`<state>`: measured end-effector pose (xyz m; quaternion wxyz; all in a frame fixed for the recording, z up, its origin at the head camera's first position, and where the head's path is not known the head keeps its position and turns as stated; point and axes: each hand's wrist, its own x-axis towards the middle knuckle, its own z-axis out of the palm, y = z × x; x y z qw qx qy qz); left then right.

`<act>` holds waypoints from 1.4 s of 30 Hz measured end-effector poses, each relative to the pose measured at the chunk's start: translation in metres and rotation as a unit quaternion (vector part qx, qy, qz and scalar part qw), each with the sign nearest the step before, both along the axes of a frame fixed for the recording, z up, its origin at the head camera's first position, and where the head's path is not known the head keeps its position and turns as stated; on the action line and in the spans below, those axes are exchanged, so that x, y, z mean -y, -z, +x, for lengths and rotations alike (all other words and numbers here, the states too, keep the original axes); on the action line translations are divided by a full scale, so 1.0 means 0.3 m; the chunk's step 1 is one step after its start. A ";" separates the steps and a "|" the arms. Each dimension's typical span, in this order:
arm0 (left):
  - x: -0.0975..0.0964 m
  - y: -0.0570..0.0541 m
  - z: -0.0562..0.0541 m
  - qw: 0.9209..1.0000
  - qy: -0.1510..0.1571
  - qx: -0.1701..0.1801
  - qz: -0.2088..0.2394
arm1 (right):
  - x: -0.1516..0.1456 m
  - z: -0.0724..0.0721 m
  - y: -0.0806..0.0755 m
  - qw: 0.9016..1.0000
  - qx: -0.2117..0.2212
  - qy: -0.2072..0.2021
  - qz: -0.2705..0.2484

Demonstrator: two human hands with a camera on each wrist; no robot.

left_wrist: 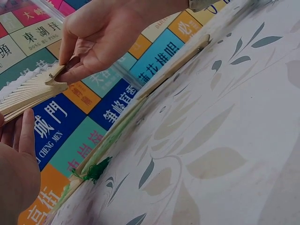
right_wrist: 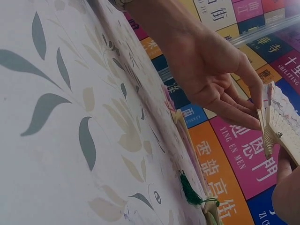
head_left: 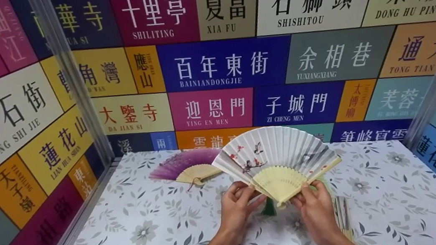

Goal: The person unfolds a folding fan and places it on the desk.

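Note:
A white folding fan with red blossoms and dark birds is spread wide, held upright over the table. My left hand pinches its left outer stick near the pale slatted base. The right hand grips the opposite outer stick, thumb toward me, just beside the pivot. In the left wrist view the fan's sticks run between both hands. A green tassel hangs below the fan in the head view; the left wrist view places this tassel on the table, beside a green fan lying there.
Behind and left, a purple folding fan lies spread on the flower-patterned tablecloth. A narrow striped folded thing lies right of my right hand. Colourful lettered panels wall in the table at the back and sides.

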<state>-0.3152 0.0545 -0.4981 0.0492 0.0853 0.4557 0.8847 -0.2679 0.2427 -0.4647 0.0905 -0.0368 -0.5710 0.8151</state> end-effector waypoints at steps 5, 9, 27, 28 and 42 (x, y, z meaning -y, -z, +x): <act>-0.001 0.001 -0.001 1.000 -0.004 0.003 0.001 | 0.001 0.000 0.001 1.000 -0.004 0.001 -0.001; -0.002 0.000 0.002 1.000 -0.007 0.001 0.002 | 0.005 0.002 0.000 1.000 -0.010 0.005 -0.006; 0.001 0.002 -0.001 0.999 -0.040 0.014 0.004 | 0.008 0.004 -0.004 1.000 -0.003 0.004 -0.007; 0.002 0.003 -0.001 0.999 -0.042 0.016 0.004 | 0.008 0.004 -0.003 1.000 -0.003 0.004 -0.008; 0.002 0.005 -0.001 0.998 -0.054 0.015 0.011 | 0.012 0.007 0.005 1.000 -0.023 0.000 -0.011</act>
